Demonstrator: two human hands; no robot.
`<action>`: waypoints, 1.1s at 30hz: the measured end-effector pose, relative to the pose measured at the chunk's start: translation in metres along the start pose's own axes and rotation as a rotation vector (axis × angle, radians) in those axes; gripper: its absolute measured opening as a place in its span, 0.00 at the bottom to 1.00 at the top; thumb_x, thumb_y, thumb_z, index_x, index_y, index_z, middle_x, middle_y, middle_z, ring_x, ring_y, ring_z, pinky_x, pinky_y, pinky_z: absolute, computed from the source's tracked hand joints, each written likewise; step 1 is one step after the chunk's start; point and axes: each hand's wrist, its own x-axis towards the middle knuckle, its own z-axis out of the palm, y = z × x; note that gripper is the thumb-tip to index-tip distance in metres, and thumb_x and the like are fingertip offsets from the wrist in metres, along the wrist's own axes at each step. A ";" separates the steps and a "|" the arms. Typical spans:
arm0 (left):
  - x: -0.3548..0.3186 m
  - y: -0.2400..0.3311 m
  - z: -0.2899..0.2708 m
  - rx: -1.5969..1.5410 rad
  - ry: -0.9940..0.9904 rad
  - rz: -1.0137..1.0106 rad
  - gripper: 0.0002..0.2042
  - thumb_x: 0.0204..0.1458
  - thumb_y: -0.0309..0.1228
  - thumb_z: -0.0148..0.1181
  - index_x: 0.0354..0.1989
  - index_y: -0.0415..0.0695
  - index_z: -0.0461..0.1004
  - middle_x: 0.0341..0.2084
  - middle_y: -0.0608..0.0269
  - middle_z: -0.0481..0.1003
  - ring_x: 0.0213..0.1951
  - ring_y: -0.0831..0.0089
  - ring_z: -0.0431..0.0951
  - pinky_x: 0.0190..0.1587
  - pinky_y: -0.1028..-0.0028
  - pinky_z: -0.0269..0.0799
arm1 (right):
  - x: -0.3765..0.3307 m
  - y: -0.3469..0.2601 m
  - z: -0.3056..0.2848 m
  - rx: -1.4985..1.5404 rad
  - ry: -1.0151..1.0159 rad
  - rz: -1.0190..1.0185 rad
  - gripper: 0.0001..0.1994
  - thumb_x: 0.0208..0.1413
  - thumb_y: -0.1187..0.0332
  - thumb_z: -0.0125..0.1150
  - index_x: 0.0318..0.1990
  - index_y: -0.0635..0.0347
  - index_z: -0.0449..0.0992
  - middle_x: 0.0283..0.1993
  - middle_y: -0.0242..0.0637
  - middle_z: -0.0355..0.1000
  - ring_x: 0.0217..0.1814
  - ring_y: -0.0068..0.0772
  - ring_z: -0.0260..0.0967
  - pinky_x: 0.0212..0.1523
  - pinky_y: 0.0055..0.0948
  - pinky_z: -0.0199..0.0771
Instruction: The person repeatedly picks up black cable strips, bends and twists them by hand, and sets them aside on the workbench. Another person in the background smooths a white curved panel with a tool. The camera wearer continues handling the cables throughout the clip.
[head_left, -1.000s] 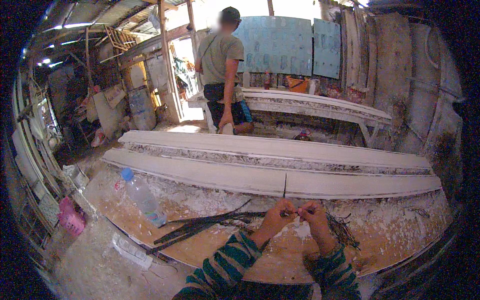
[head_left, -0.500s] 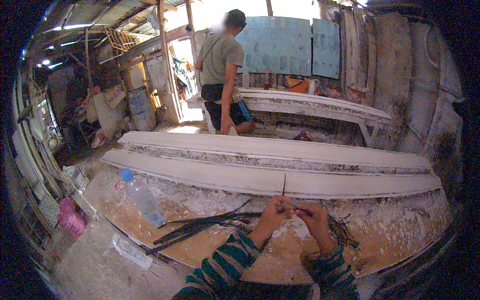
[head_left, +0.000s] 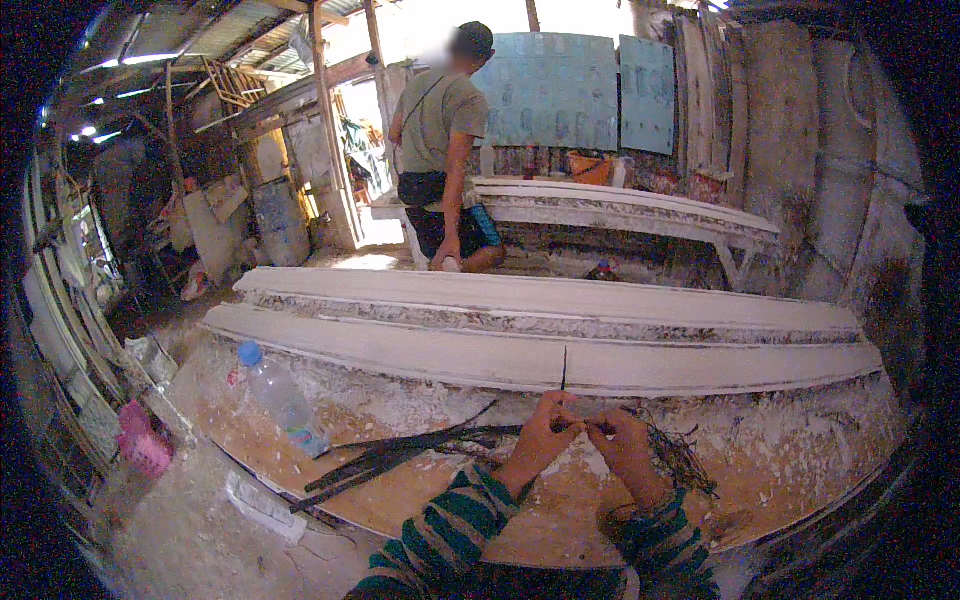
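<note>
My left hand [head_left: 546,434] is closed in a pinch, and a thin dark strip [head_left: 564,368] sticks up from its fingers. Close beside it, my right hand [head_left: 622,442] is also pinched, its fingertips almost meeting the left ones. Something small and dark shows between the fingertips, but I cannot make it out. Long black strips [head_left: 385,460] lie fanned across the table to the left of my hands. A tangle of thin dark strands [head_left: 685,455] lies just right of my right hand.
Two long white boards [head_left: 480,352] lie across the worn table [head_left: 790,470] beyond my hands. A clear bottle with a blue cap [head_left: 280,400] is at the left. A person [head_left: 440,130] stands near a white bench [head_left: 620,212]. A pink container [head_left: 143,440] sits low at left.
My hands stay together, with small shifts of the fingers. The upright strip has moved slightly left in view. The person beyond the boards keeps nearly the same stance.
</note>
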 end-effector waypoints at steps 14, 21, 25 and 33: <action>0.001 -0.003 0.001 0.088 0.012 0.010 0.22 0.45 0.21 0.57 0.50 0.44 0.58 0.29 0.63 0.72 0.32 0.74 0.74 0.37 0.74 0.71 | -0.004 0.008 0.008 0.092 -0.091 0.047 0.08 0.47 0.76 0.59 0.35 0.62 0.69 0.29 0.35 0.68 0.30 0.25 0.66 0.33 0.22 0.68; 0.003 -0.003 -0.001 0.033 -0.004 0.014 0.21 0.45 0.21 0.58 0.48 0.43 0.59 0.28 0.63 0.72 0.32 0.75 0.73 0.37 0.76 0.69 | -0.001 0.030 0.013 0.571 -0.231 0.264 0.04 0.52 0.72 0.56 0.34 0.60 0.69 0.30 0.29 0.67 0.30 0.21 0.64 0.33 0.22 0.67; 0.004 -0.006 0.001 0.140 0.073 0.169 0.11 0.45 0.22 0.59 0.38 0.41 0.67 0.28 0.64 0.72 0.32 0.76 0.72 0.37 0.77 0.69 | 0.000 0.031 0.010 0.698 -0.281 0.312 0.05 0.52 0.70 0.57 0.34 0.58 0.69 0.30 0.28 0.67 0.31 0.21 0.65 0.34 0.21 0.67; 0.002 -0.019 -0.002 0.098 0.019 0.001 0.07 0.48 0.29 0.59 0.33 0.41 0.72 0.30 0.64 0.74 0.33 0.78 0.73 0.38 0.78 0.68 | 0.000 0.022 0.005 0.826 -0.284 0.426 0.04 0.54 0.70 0.55 0.34 0.58 0.71 0.31 0.28 0.69 0.33 0.21 0.66 0.36 0.23 0.69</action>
